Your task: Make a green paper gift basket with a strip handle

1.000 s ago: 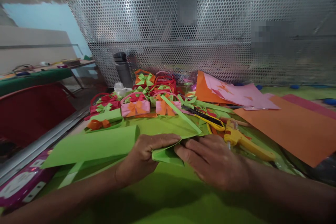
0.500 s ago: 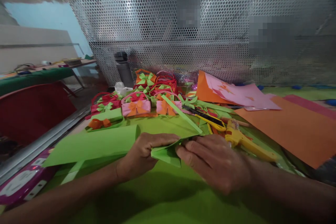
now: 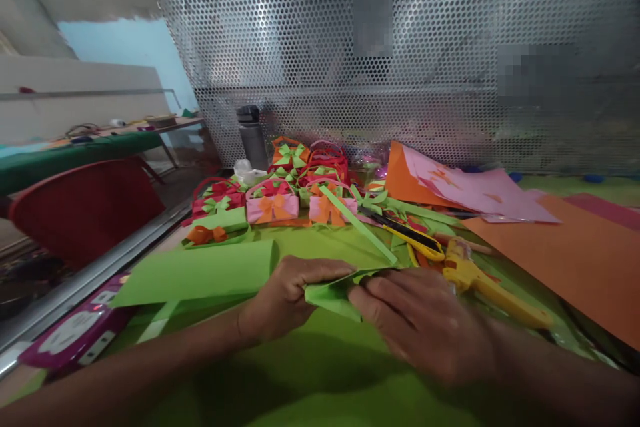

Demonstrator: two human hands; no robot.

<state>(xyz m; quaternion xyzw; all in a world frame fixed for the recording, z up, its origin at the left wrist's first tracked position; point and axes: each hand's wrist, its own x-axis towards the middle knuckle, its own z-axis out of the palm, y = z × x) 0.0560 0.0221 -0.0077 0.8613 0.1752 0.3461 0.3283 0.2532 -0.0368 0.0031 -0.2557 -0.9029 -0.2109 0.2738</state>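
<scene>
Between my hands is a folded piece of green paper (image 3: pixel 335 297), raised above the green work surface (image 3: pixel 300 373). My left hand (image 3: pixel 290 293) is closed on its left side, thumb along the top edge. The fingers of my right hand (image 3: pixel 425 317) press together on the right side, partly inside the fold, and hide that end. A narrow green paper strip (image 3: pixel 360 223) lies just beyond the hands. Left of my left hand rests a curled green paper sheet (image 3: pixel 200 273). Behind it sits a small green paper bag (image 3: pixel 220 223) with an orange bow.
Several small paper bags (image 3: pixel 273 207) with bows stand at the back beside a grey bottle (image 3: pixel 253 140). A yellow utility knife (image 3: pixel 413 237) and yellow glue gun (image 3: pixel 480 280) lie right, near orange sheets (image 3: pixel 565 247). A purple power strip (image 3: pixel 75 333) is left; a perforated metal panel (image 3: pixel 310 47) stands behind.
The whole view has shifted, so the scene sits slightly further right and lower. Both hands keep their hold on the folded green paper, with little visible change in its shape.
</scene>
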